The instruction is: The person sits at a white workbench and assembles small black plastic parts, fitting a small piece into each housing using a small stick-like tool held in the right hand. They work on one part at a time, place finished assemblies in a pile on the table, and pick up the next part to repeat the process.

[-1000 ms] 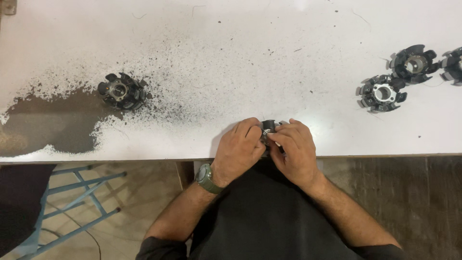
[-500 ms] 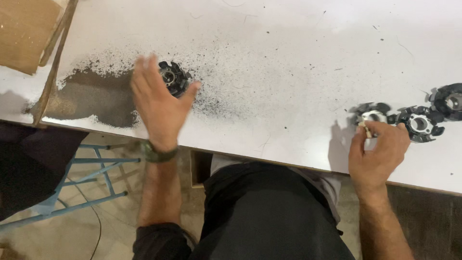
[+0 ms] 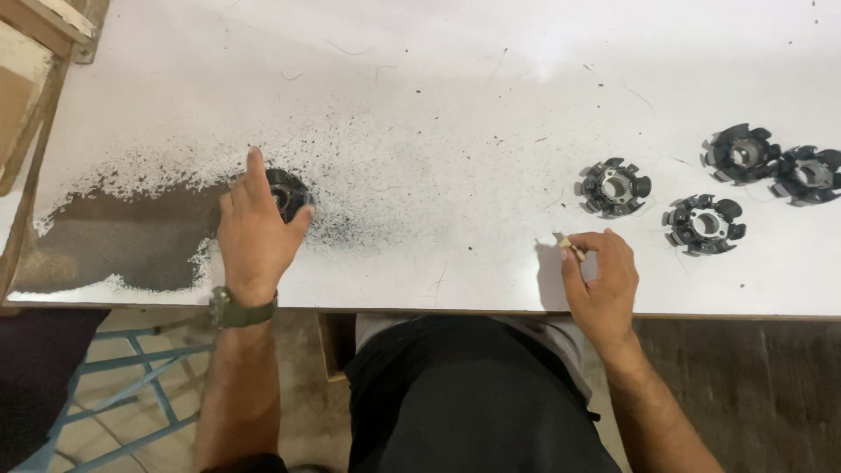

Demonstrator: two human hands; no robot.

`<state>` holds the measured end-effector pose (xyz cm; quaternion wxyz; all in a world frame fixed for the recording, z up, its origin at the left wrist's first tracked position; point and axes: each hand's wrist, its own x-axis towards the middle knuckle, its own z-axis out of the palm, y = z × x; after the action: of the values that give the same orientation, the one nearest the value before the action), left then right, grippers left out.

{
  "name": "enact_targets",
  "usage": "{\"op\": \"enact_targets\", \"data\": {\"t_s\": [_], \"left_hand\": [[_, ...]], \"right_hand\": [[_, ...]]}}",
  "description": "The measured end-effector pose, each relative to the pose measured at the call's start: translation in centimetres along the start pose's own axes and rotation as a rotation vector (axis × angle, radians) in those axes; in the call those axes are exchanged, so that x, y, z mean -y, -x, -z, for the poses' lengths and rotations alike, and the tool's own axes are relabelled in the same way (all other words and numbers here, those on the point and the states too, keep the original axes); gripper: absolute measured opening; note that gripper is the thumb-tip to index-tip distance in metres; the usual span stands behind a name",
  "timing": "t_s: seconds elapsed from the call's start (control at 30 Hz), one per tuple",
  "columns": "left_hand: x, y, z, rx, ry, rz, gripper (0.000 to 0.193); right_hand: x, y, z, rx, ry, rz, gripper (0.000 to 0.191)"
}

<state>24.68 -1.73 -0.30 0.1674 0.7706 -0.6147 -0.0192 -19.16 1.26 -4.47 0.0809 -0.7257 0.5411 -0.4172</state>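
We look down on the white table (image 3: 491,96), our landmark throughout. A wide dark worn patch (image 3: 114,241) spreads over its left part near the front edge, with black specks fanning rightward from it. Our left hand (image 3: 256,232) lies on the table at the patch's right border, fingers spread and curled over a black toothed ring (image 3: 289,191). The ring sits just ahead of the palm, toward the thumb side; whether the hand really clasps it we cannot tell, since the hand hides most of it. Our right hand (image 3: 600,276) rests near the table's front edge, thumb and forefinger pinching a small pale sliver (image 3: 569,246). Four more toothed rings (image 3: 615,187) lie beyond and right of it. Between the hands the table shows open surface; the left-hand ring lies close to the front edge.
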Motion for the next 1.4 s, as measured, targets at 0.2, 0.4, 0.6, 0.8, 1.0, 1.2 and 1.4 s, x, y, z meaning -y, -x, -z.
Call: {"op": "enact_targets", "data": {"t_s": [0.2, 0.4, 0.6, 0.8, 1.0, 1.2, 1.4], "left_hand": [[-3.3, 0.4, 2.0, 0.065, 0.295, -0.119, 0.113], [-12.7, 7.2, -5.0, 0.228, 0.561, -0.804, 0.108], [-14.4, 8.4, -5.8, 0.284, 0.598, -0.828, 0.113], [-15.3, 9.7, -3.7, 0.031, 0.6, -0.816, 0.043], [-17.6, 9.3, -5.1, 0.162, 0.458, -0.63, 0.029], [-17.7, 9.0, -5.5, 0.176, 0.431, -0.602, 0.024], [-17.0, 9.4, -6.5, 0.081, 0.527, -0.545, 0.018]], "right_hand": [[0.1, -0.2, 0.5, -0.003, -0.097, -0.026, 0.017], [1.5, 0.6, -0.6, 0.022, -0.267, -0.005, 0.018], [2.8, 2.0, -0.9, 0.079, -0.308, 0.045, 0.023], [3.8, 1.8, -2.0, 0.107, -0.241, 0.09, 0.024], [4.2, 2.1, -3.2, 0.055, -0.119, 0.155, 0.029], [3.5, 1.7, -3.9, 0.089, -0.068, 0.149, 0.03], [3.6, 2.0, -3.8, 0.045, -0.113, 0.169, 0.032]]}}
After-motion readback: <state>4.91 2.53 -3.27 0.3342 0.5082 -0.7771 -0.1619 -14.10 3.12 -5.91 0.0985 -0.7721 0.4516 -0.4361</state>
